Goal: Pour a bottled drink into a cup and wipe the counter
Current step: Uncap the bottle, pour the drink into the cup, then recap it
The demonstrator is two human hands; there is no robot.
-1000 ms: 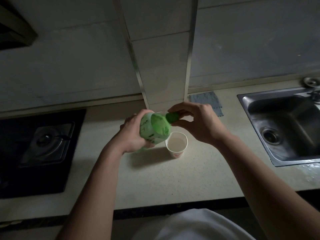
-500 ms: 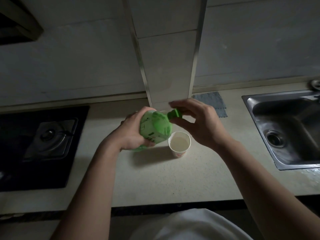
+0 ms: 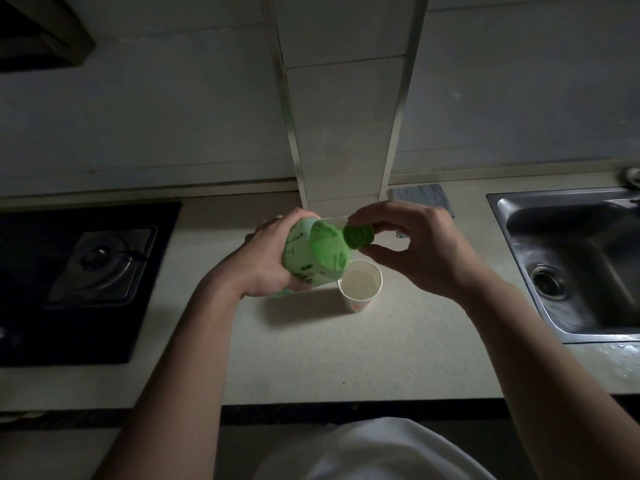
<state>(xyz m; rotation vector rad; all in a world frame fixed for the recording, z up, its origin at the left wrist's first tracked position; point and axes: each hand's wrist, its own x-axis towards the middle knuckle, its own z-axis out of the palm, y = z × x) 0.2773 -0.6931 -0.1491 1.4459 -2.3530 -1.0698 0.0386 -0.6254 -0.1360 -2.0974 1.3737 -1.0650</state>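
Note:
My left hand grips a green bottle by its body, held tilted above the counter with its neck pointing right. My right hand pinches the green cap at the bottle's mouth between thumb and fingers. A white paper cup stands on the pale counter just below and right of the bottle; pale liquid fills it partway. A grey cloth lies flat at the back of the counter behind my right hand, partly hidden.
A black gas hob takes up the counter's left side. A steel sink is set into the right. A tiled pillar juts out from the wall directly behind the bottle.
The view has shifted slightly. My right hand keeps hold of the cap at the bottle's mouth and its fingers have turned around it; the cap's flat top now faces me.

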